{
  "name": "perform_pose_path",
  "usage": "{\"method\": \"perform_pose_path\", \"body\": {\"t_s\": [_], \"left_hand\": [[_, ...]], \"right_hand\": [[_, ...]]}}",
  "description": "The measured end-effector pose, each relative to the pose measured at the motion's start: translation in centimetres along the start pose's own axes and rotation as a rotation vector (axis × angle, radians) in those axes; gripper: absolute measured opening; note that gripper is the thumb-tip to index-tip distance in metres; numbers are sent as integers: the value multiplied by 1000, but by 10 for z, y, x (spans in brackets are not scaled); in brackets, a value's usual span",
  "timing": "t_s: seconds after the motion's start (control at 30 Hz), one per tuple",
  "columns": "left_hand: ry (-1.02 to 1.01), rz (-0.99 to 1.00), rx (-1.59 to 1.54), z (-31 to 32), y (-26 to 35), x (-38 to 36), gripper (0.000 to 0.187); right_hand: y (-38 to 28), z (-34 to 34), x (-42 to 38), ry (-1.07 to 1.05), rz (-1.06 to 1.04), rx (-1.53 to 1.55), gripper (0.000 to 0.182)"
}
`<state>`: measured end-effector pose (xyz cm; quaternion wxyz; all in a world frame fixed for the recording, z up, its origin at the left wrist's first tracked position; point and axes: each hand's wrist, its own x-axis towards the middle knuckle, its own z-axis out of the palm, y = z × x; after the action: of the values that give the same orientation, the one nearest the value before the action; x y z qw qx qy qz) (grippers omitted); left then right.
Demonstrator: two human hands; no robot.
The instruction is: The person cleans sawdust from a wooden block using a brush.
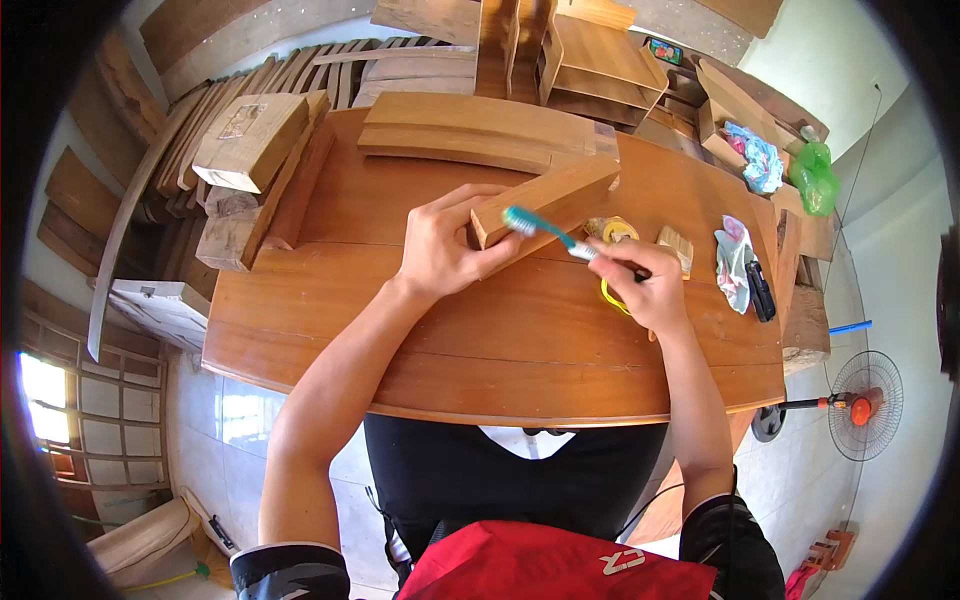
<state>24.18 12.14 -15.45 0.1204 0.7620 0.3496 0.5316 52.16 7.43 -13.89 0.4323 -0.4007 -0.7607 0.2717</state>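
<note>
From the head camera, the left hand wraps a rectangular wooden block, its fingers curled over the near end and thumb pressed along the lower face, holding it tilted on the surface. The block is smooth, light brown, with sharp square edges. The right hand pinches the white handle of a toothbrush between thumb and bent fingers; its teal bristled head lies against the block's end face. The surface is broad, reddish, glossy planking with a curved near edge. Just behind the right hand lie a yellow tape roll and a small wood offcut. A crumpled cloth lies further right. Long curved planks are stacked at the far edge.
</note>
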Motion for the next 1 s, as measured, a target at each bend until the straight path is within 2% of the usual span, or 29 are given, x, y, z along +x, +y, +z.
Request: {"method": "perform_pose_path", "body": {"t_s": [0.1,0.17,0.23,0.27,0.3,0.37,0.43,0.47,0.5,0.63,0.7,0.73,0.83,0.87,0.97,1.0], "left_hand": [[-13,-14,18,-4,0,-1,35],[-18,-28,-9,-1,4,1,32],[-39,-44,-43,-4,8,2,27],[-45,-46,-40,-5,10,2,27],[-51,-50,-34,-6,10,1,27],[-61,-59,-28,-7,10,2,27],[-52,-75,-31,-6,9,1,28],[-38,-53,-21,-6,6,0,30],[-21,-29,-15,-4,3,-1,31],[-54,-62,-39,-8,10,1,31],[-37,-47,5,-12,10,0,31],[-37,-47,9,-12,8,-1,32],[-44,-65,-46,-1,12,4,32],[-46,-77,-65,-1,13,3,32],[-41,-45,8,-10,12,2,32],[-45,-47,11,-8,11,2,32]], "right_hand": [[20,-12,5,256,19,-64,19],[27,-20,7,461,228,-11,19],[27,-13,0,373,142,-36,19],[7,-9,-3,191,178,-110,19],[2,-2,-3,52,60,38,17],[-2,-3,2,-36,9,-1,18],[27,-12,2,322,74,-19,19],[24,-24,6,419,324,-60,19],[24,-21,8,499,320,-36,19],[-9,9,0,21,-61,-117,18],[1,-1,5,187,97,-37,17],[4,-6,11,359,210,-12,15],[-3,4,-7,181,71,-135,15],[-15,12,-3,95,-85,-158,16],[-5,6,7,281,55,-100,16],[2,0,12,363,166,-53,17]]}}
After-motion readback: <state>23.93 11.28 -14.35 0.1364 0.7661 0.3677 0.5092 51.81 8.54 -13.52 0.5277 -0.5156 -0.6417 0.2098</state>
